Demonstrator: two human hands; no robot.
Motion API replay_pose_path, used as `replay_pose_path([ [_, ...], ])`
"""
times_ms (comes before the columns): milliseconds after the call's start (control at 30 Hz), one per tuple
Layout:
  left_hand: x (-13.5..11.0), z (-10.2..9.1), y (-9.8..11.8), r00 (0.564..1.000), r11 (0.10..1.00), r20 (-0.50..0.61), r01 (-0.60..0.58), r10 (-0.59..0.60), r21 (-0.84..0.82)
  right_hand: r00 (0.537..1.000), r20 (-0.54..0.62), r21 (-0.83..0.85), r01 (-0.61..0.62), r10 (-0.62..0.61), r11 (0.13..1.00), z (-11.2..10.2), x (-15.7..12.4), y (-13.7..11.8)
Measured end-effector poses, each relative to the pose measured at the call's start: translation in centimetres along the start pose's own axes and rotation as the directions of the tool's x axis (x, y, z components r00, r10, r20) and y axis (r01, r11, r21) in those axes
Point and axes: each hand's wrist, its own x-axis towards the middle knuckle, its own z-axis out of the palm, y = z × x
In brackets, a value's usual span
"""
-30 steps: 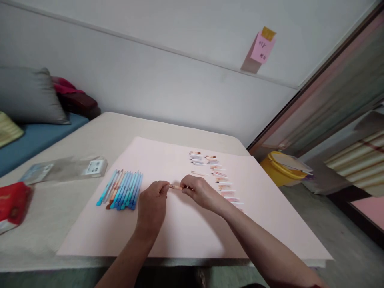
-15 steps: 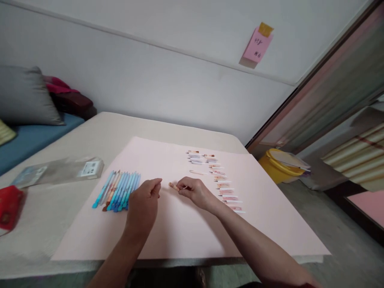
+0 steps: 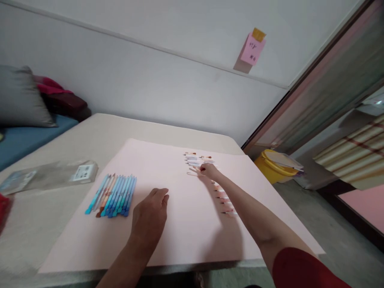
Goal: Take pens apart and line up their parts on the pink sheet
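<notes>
My right hand is closed on a slim pale pen part, low over the far side of the pink sheet. It is beside small rows of thin white pen refills with dark tips and pale, patterned pieces lying among them. More such refills run toward me, partly behind my right forearm. My left hand hovers over the sheet's middle, fingers loosely bent and a little apart, with nothing visible in them. On its left lies a bunch of blue, teal and brown pens, side by side.
A clear plastic bag with a white label lies on the beige table cover. Something red is at the left edge. A white wall stands behind, bearing a pink note. A yellow bucket is on the floor at right.
My right hand has moved away and to the right, from the sheet's middle to the refill rows, carrying the pen part. My left hand has shifted slightly right, away from the pens.
</notes>
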Motion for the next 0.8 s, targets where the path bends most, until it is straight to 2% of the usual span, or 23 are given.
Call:
replay_pose_path([
  [133, -0.1, 0.3, -0.1, 0.999, 0.998, 0.037, -0.041, 0.039, 0.042, 0.999, 0.048, -0.117, -0.009, 0.014, 0.993, 1.3, 1.5, 1.0],
  [467, -0.1, 0.3, -0.2, 0.997, 0.999, 0.072, -0.040, 0.039, 0.017, 0.995, 0.099, -0.295, 0.046, -0.017, 0.955, 3.0, 3.5, 0.1],
  [533, -0.1, 0.3, -0.1, 0.995, 0.995, 0.085, -0.065, 0.058, 0.076, 0.995, 0.102, -0.313, 0.053, -0.022, 0.948, 2.9, 3.3, 0.0],
  [667, -0.2, 0.1, 0.2, 0.980, 0.936, 0.168, -0.160, 0.111, 0.313, 0.996, 0.085, -0.340, 0.056, -0.029, 0.939, 2.3, 2.2, -0.2],
  [800, -0.3, -0.1, 0.3, 0.970, 0.894, 0.196, -0.210, 0.141, 0.396, 0.998, 0.033, -0.355, 0.070, -0.062, 0.932, 2.1, 0.1, -0.9],
])
